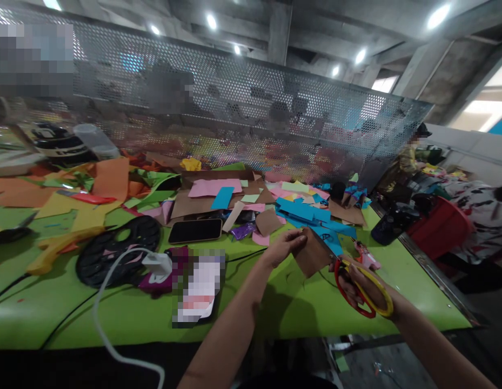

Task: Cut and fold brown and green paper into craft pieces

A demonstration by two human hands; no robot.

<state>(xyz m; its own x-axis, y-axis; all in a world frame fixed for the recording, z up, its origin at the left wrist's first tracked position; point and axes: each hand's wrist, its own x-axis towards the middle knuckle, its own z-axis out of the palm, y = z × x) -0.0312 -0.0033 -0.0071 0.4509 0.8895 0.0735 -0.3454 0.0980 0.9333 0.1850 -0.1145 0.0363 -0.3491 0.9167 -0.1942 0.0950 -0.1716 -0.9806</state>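
My left hand [286, 246] pinches the upper left edge of a brown sheet of paper or thin card [311, 254], held above the green tabletop. My right hand [352, 283] is wrapped through the handles of a pair of scissors [382, 297], one loop red and the other yellow. The scissor blades point up and left along the right edge of the brown sheet; whether they bite into it I cannot tell. Just behind the sheet lie bright blue paper strips [303, 210]. A small pink object [368, 256] rests right of the scissors.
A dark phone [195, 231], a second phone [202, 286], a black palette [88, 259], a yellow glue gun [52, 254] and a white charger [157, 266] with its cable lie leftward. Coloured paper scraps [218, 188] line the back, before a perforated metal screen [234, 108]. A red chair [449, 227] stands right.
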